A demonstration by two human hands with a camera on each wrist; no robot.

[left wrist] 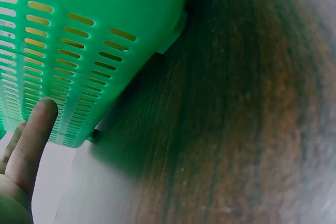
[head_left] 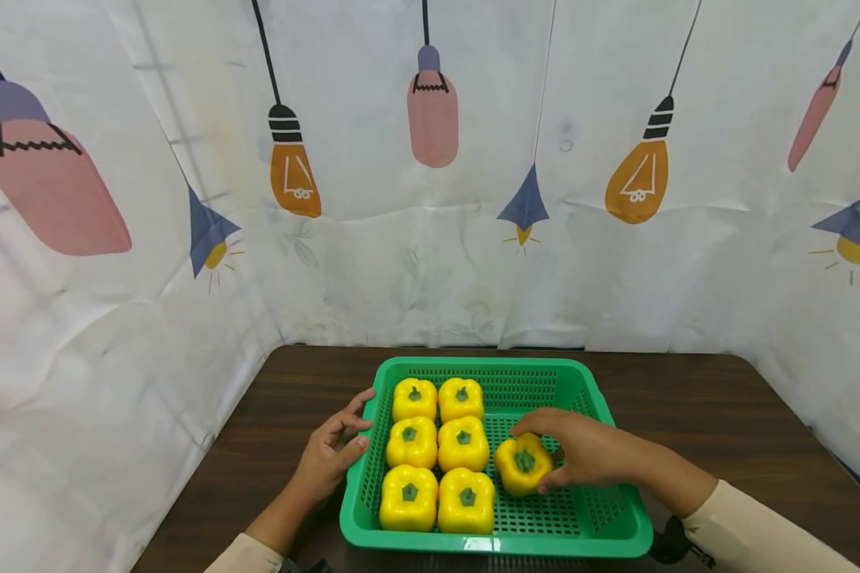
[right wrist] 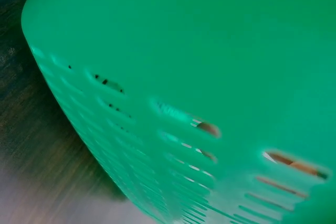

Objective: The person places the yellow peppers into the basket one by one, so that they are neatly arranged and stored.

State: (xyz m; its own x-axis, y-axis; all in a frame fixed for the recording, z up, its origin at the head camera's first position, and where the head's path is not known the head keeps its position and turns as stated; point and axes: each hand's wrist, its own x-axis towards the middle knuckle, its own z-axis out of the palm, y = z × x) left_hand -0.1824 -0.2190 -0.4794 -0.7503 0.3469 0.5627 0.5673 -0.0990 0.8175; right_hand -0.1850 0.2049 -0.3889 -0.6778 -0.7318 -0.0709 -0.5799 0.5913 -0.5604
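Several yellow bell peppers (head_left: 412, 442) with green stems stand in two columns in the left part of a green plastic basket (head_left: 537, 543). To the right of these columns, my right hand (head_left: 589, 450) grips one more yellow bell pepper (head_left: 521, 465) between thumb and fingers, inside the basket; it leans slightly. My left hand (head_left: 333, 450) touches the basket's left rim, its fingers fairly straight. In the left wrist view, fingers (left wrist: 32, 145) lie against the slotted basket wall (left wrist: 100, 35). The right wrist view is filled by the basket's outer wall (right wrist: 173, 40), and the right hand is hidden there.
The basket stands on a dark brown wooden table (head_left: 695, 414). Behind and at both sides hangs a white curtain (head_left: 416, 263) printed with lamps and bulbs. A dark strapped object (head_left: 670, 543) sits at the right wrist, by the basket's near right corner.
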